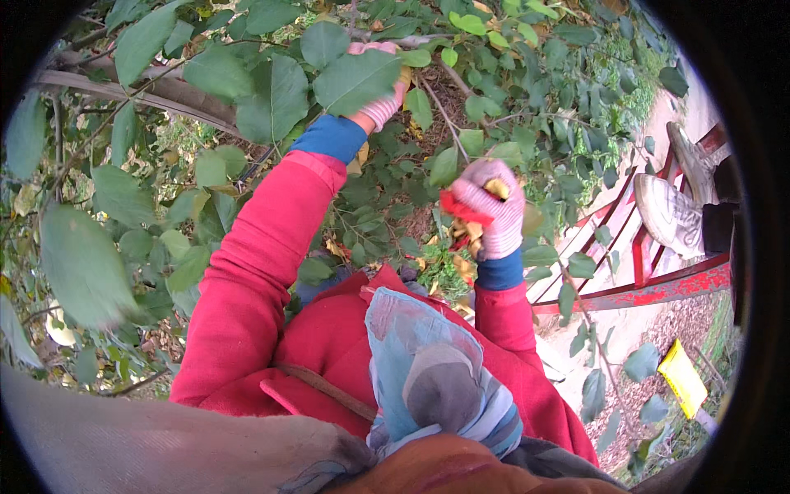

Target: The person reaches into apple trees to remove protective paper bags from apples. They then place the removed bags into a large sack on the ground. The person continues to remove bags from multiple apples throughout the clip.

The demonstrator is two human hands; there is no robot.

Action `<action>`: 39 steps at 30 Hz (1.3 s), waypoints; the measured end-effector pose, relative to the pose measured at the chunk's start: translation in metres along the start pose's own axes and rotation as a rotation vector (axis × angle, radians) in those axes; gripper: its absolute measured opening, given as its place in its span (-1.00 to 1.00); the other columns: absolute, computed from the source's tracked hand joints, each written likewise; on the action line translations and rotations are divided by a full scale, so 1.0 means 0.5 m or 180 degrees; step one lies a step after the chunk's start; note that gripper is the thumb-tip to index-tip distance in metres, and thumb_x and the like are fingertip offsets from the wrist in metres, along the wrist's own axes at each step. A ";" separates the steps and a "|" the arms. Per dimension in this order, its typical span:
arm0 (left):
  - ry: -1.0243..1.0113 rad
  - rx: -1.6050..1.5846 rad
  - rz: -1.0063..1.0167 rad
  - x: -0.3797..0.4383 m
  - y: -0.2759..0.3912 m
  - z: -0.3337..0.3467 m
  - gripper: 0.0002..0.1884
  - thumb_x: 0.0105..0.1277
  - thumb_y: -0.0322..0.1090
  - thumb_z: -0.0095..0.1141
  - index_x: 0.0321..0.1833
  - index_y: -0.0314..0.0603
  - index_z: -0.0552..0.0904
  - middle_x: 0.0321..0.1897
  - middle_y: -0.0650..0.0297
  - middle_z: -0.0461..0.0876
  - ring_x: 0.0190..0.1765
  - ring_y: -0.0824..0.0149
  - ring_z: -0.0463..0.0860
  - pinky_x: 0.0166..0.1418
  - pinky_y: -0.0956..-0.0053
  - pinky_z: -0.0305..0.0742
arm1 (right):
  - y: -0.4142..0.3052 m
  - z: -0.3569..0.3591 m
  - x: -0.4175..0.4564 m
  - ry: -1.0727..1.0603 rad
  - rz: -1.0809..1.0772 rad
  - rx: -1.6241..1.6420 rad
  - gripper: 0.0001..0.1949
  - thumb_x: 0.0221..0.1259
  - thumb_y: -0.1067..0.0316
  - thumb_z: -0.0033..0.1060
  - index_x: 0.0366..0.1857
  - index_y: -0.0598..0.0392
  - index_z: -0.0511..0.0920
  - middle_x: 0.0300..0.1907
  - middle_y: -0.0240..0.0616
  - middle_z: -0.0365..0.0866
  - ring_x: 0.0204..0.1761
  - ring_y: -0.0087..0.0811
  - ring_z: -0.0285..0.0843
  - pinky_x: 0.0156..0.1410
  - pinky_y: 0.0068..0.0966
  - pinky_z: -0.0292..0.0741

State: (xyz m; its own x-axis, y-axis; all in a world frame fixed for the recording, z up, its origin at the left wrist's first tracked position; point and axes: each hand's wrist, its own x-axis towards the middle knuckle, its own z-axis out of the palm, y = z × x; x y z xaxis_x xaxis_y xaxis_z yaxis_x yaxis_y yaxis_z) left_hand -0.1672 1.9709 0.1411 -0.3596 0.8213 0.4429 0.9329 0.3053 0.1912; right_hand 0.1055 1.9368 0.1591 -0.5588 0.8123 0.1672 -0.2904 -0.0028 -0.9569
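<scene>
Both hands wear pink-and-white striped gloves. My left hand [386, 92] reaches up into the tree at the top centre, beside a branch [426, 41]; large green leaves [358, 80] cover much of it, and its fingers are mostly hidden. At right of centre, my right hand [497, 207] is closed around a crumpled bundle of red and yellowish scraps [467, 216], whose exact kind I cannot tell. Thin leafy twigs hang just above that hand.
A thick branch [203, 108] crosses the upper left. On the right, another person's shoes [669, 213] rest on a red metal platform [654, 290] with worn paint. A yellow packet [683, 378] lies at lower right. A pale round fruit [60, 327] shows among leaves at far left.
</scene>
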 end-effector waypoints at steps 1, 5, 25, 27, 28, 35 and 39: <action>-0.0189 0.0681 0.0161 0.009 0.004 -0.011 -0.39 -0.04 -0.05 0.37 0.13 0.01 0.56 0.00 0.07 0.56 0.13 -0.03 0.50 0.34 0.17 0.30 | -0.004 -0.005 -0.011 -0.0078 0.0041 -0.0134 -0.76 -0.07 0.58 0.47 -0.52 0.11 0.48 -0.42 -0.39 0.53 -0.35 -0.56 0.45 -0.19 -0.58 0.42; -0.0652 0.0864 -0.0106 0.044 0.030 -0.070 -0.28 -0.20 -0.14 0.48 0.15 -0.06 0.56 0.02 0.03 0.56 0.18 -0.01 0.47 0.37 0.19 0.29 | -0.012 -0.033 -0.030 -0.0168 0.0168 -0.0137 -0.78 -0.07 0.54 0.49 -0.49 0.12 0.52 -0.42 -0.41 0.54 -0.35 -0.57 0.46 -0.18 -0.58 0.42; -0.0489 -0.0257 -0.0316 0.038 0.008 -0.096 -0.37 -0.38 -0.19 0.60 -0.15 -0.21 0.63 -0.16 -0.04 0.60 -0.04 -0.06 0.60 0.14 0.18 0.51 | 0.001 -0.042 -0.115 -0.0047 0.0749 -0.0116 -0.83 -0.06 0.43 0.43 -0.52 0.13 0.53 -0.51 -0.41 0.48 -0.43 -0.55 0.41 -0.23 -0.56 0.39; -0.0452 0.0056 -0.0313 0.039 0.002 -0.085 -0.40 -0.36 -0.13 0.59 -0.18 -0.15 0.64 -0.14 -0.02 0.59 0.01 -0.04 0.56 0.16 0.18 0.46 | 0.010 -0.029 -0.119 -0.0050 0.0719 0.0066 -0.85 -0.06 0.51 0.38 -0.52 0.13 0.51 -0.51 -0.41 0.48 -0.43 -0.55 0.42 -0.23 -0.58 0.40; -0.0355 0.0118 -0.0255 0.044 0.003 -0.083 -0.41 -0.37 -0.11 0.59 -0.20 -0.13 0.64 -0.15 0.00 0.59 0.00 -0.03 0.56 0.13 0.17 0.46 | 0.027 -0.031 -0.119 -0.0056 0.0823 0.0275 -0.85 -0.05 0.51 0.38 -0.51 0.13 0.51 -0.51 -0.40 0.48 -0.44 -0.56 0.42 -0.25 -0.60 0.40; 0.0302 -0.0203 -0.0035 0.032 -0.025 -0.070 -0.46 -0.33 -0.07 0.56 -0.27 -0.10 0.60 -0.32 0.01 0.64 -0.15 -0.10 0.58 -0.01 0.12 0.48 | 0.061 -0.007 -0.113 -0.0176 0.0765 0.0463 -0.80 -0.04 0.50 0.44 -0.50 0.10 0.50 -0.48 -0.44 0.50 -0.43 -0.61 0.41 -0.26 -0.60 0.40; 0.0166 0.0172 -0.0191 0.014 -0.008 -0.068 -0.48 -0.23 0.02 0.51 -0.25 -0.08 0.59 -0.34 -0.01 0.63 -0.18 -0.12 0.60 -0.04 0.08 0.46 | 0.054 -0.002 -0.115 -0.0105 0.0824 0.0357 -0.81 -0.05 0.48 0.44 -0.50 0.10 0.52 -0.50 -0.45 0.52 -0.43 -0.62 0.42 -0.26 -0.61 0.39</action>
State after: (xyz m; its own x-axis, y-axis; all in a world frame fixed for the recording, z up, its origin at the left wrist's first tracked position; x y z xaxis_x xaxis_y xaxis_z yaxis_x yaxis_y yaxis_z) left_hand -0.1741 1.9591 0.1732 -0.4141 0.7751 0.4773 0.9090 0.3799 0.1717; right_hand 0.1305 1.8903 0.1233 -0.6501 0.7567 -0.0697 -0.2180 -0.2736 -0.9368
